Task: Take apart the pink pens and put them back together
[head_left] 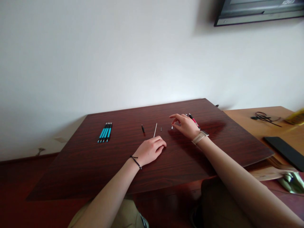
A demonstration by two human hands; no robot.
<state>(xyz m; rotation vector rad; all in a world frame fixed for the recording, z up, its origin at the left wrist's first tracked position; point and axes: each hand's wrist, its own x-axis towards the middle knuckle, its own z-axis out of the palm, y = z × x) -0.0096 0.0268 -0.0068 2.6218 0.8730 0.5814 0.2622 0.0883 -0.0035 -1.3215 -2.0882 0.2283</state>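
Note:
My left hand (152, 149) rests palm down on the dark wooden table (114, 171), its fingers loosely bent and nothing visible in them. Just beyond it lies a thin white pen refill (155, 129). Left of the refill is a black pen piece (142, 129); to its right lies a small spring (161, 129). My right hand (184, 124) hovers over the table with thumb and index finger apart. Close below the thumb tip is a small white piece (172, 127). Partly hidden behind this hand are pens, one black and pink (194, 120).
Several turquoise and black pens (104, 132) lie side by side at the left. On a lighter table (268, 112) at the right are a black cable (263, 117), a dark flat object (285, 152) and a yellow item (295, 117). A screen (258, 15) hangs on the wall.

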